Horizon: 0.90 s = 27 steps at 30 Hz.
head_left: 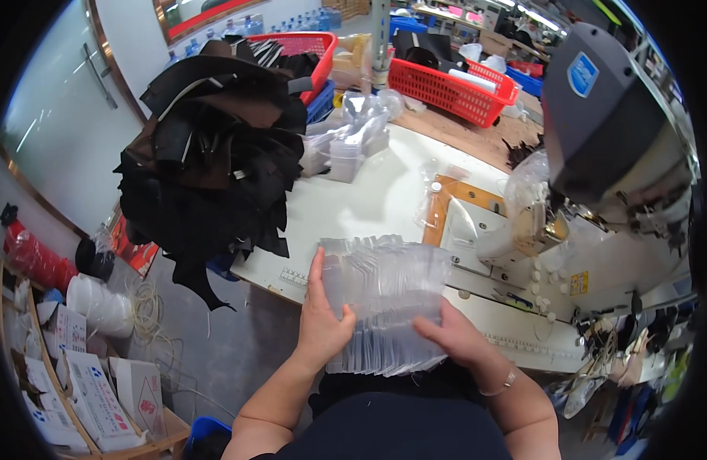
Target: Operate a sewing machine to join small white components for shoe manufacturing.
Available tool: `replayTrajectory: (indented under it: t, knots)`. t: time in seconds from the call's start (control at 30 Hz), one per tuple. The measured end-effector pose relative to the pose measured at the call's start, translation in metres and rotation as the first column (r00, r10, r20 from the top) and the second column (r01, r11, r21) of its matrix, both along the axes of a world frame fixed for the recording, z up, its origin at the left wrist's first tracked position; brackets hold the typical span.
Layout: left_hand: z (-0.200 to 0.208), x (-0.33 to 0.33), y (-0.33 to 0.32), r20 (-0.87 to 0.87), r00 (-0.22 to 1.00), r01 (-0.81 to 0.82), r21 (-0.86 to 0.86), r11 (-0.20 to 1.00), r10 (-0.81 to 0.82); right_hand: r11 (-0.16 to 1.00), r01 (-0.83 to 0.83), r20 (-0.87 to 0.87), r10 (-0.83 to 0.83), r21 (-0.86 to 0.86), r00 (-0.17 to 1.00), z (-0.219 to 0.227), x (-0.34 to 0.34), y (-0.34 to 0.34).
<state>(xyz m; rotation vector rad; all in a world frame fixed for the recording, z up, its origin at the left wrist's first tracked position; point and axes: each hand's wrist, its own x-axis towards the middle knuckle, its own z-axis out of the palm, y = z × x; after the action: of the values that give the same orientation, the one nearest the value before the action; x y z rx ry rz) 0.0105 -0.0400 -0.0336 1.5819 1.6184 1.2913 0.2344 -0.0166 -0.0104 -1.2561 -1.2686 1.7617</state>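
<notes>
Between my two hands, over the near edge of the white table [342, 199], is a thick stack of clear plastic sheets [384, 295], fanned unevenly in layers. My left hand [324, 330] grips its left side, with the fingers partly hidden. On the right side, my right hand [452, 331] holds the stack with the thumb over the front; its other fingers are mostly out of sight. Just beyond my right hand stands a sewing machine [522, 234] with a dark grey housing [606, 100].
A large heap of black and brown cut pieces [215, 161] hangs over the table's left side. More clear plastic pieces [346, 146] lie behind it. Red baskets [449, 88] stand farther back. A small tool [514, 300] lies near the machine. Cardboard boxes [97, 395] stand at lower left.
</notes>
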Motion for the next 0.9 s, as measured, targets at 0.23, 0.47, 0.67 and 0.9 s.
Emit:
replayTrajectory:
  t: [0.23, 0.47, 0.67, 0.9]
  knots:
    - [0.014, -0.004, -0.012, 0.089, 0.996, -0.034, 0.021, 0.999, 0.032, 0.981, -0.171, -0.033, 0.174, 0.098, 0.984, 0.024, -0.020, -0.005]
    - [0.111, 0.008, 0.002, -0.589, 0.808, 0.345, 0.434, 0.832, -0.028, 0.956, -0.288, -0.693, 0.248, 0.061, 0.677, -0.005, -0.022, 0.023]
    - [0.160, 0.013, 0.061, -0.653, 0.739, 0.414, 0.247, 0.876, -0.165, 0.891, -0.449, -0.967, 0.063, -0.058, 0.249, -0.065, -0.063, 0.069]
    - [0.170, 0.012, 0.060, -0.764, 0.617, 0.420, 0.116, 0.900, -0.190, 0.841, -0.536, -0.992, -0.008, -0.074, 0.123, -0.071, -0.077, 0.067]
